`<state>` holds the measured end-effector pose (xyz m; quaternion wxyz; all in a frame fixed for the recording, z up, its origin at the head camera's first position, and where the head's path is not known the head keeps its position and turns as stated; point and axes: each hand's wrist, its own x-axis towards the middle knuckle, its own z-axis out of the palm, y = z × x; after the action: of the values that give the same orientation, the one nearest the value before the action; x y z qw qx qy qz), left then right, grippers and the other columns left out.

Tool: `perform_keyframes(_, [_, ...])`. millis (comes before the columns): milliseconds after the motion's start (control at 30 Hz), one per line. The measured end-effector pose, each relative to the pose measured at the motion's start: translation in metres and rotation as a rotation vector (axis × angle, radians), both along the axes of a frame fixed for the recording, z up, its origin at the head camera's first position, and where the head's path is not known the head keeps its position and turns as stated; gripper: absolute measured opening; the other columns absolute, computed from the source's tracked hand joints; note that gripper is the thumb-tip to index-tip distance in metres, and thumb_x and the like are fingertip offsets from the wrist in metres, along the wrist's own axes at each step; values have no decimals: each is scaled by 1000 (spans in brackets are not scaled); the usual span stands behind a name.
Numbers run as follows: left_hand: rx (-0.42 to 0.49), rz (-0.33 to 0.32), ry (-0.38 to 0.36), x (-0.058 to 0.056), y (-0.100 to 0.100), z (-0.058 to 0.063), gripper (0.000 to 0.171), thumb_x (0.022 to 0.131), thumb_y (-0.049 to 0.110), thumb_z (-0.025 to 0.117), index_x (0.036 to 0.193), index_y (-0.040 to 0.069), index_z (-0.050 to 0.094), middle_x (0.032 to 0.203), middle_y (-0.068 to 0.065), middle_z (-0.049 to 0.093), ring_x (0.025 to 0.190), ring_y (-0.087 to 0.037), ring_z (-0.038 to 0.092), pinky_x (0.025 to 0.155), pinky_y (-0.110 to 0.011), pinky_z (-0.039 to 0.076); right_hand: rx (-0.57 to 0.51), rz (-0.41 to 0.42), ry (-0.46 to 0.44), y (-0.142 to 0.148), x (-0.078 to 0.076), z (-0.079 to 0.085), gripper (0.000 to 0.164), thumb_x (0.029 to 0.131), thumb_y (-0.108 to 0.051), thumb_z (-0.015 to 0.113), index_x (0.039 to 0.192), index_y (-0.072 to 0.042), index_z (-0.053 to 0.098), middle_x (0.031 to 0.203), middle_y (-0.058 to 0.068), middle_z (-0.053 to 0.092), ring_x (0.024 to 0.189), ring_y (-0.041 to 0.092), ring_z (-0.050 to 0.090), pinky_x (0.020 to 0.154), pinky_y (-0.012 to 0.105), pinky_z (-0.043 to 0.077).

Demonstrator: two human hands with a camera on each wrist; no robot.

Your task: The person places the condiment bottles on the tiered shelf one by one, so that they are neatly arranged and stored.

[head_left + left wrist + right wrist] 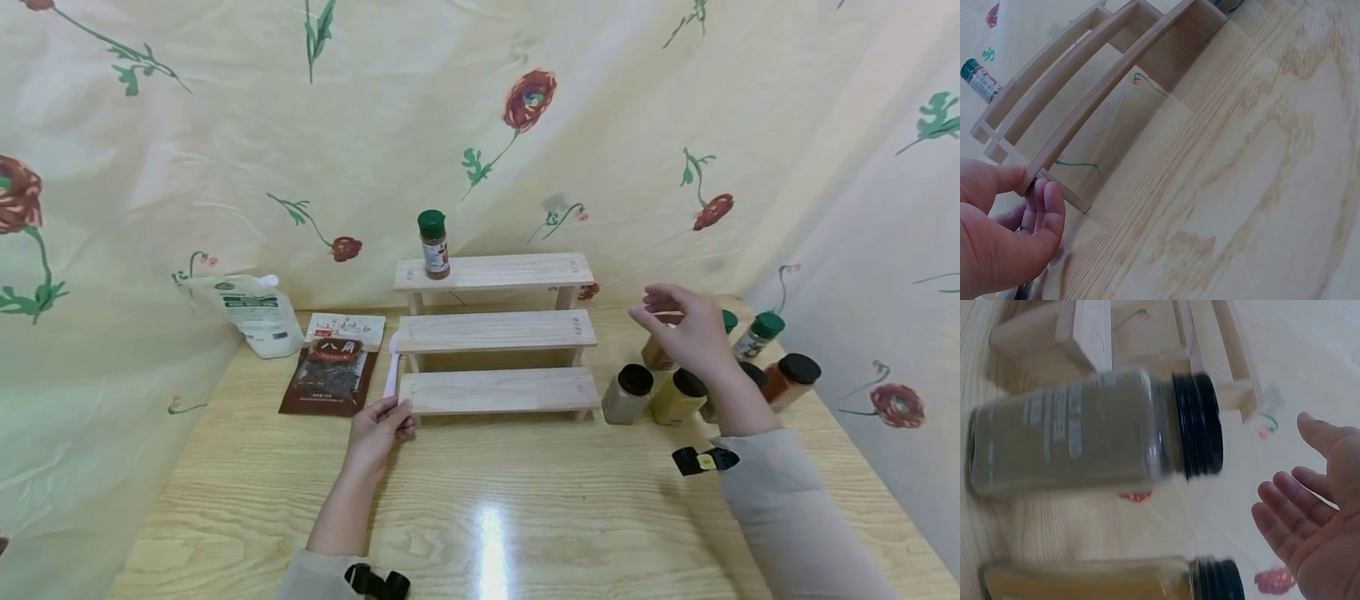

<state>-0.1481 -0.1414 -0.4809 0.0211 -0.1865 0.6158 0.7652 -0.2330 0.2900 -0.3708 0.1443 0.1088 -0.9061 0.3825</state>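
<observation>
A three-step wooden rack (495, 332) stands on the table. My left hand (378, 429) pinches the left end of its lowest board, thumb on top and curled fingers beneath, as the left wrist view shows. On the top step stands a small spice jar (434, 246) with a green lid. My right hand (690, 329) hangs over the group of jars at the rack's right, fingers spread from the thumb and holding nothing. Below it are a black-lidded jar of greyish powder (628, 395) and one of yellow powder (678, 397). A brownish jar (657, 354) is partly hidden behind that hand.
A jar with reddish contents (792, 382) and a green-lidded jar (759, 336) stand farther right. Left of the rack lie a brown packet (335, 367) and a pale spoon (392, 367). A white spouted pouch (258, 317) leans on the flowered cloth (420, 125) behind.
</observation>
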Motion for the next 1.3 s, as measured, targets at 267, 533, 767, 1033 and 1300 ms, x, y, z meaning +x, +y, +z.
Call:
perform_keyframes(267, [0, 4, -5, 0, 0, 1, 44, 100, 3, 64, 136, -17, 48, 85, -4, 65, 71, -11, 65, 66, -18, 60, 4, -49, -50, 22, 0, -2, 62, 98, -43, 65, 139, 2, 54, 123, 23, 61, 110, 35, 59, 76, -6, 38])
perform_keyframes(533, [-6, -3, -5, -1, 1, 0, 45, 100, 4, 64, 136, -16, 48, 86, -4, 66, 73, -11, 66, 66, -19, 60, 17, -57, -74, 40, 0, -8, 63, 100, -41, 64, 141, 4, 51, 125, 26, 58, 112, 43, 59, 71, -6, 39])
perform_keyframes(767, [-8, -3, -6, 0, 0, -1, 46, 99, 5, 65, 137, -16, 48, 87, -5, 66, 73, -11, 65, 67, -19, 60, 33, -85, -83, 48, 1, -12, 63, 100, -42, 63, 140, 5, 52, 124, 28, 59, 110, 47, 61, 69, -7, 36])
perform_keyframes(1033, [-6, -9, -17, 1, 0, 0, 49, 99, 6, 66, 138, -16, 46, 87, -6, 65, 73, -11, 65, 67, -19, 61, 75, -106, -112, 57, -4, -22, 64, 99, -44, 65, 139, 4, 52, 126, 29, 59, 112, 48, 60, 88, 43, 59])
perform_keyframes(1300, [-4, -10, -15, 1, 0, 0, 50, 99, 7, 66, 139, -16, 46, 86, -6, 66, 73, -11, 65, 66, -19, 60, 98, -90, -143, 62, -8, -25, 63, 99, -41, 66, 139, 6, 51, 132, 34, 55, 119, 53, 55, 94, 68, 50])
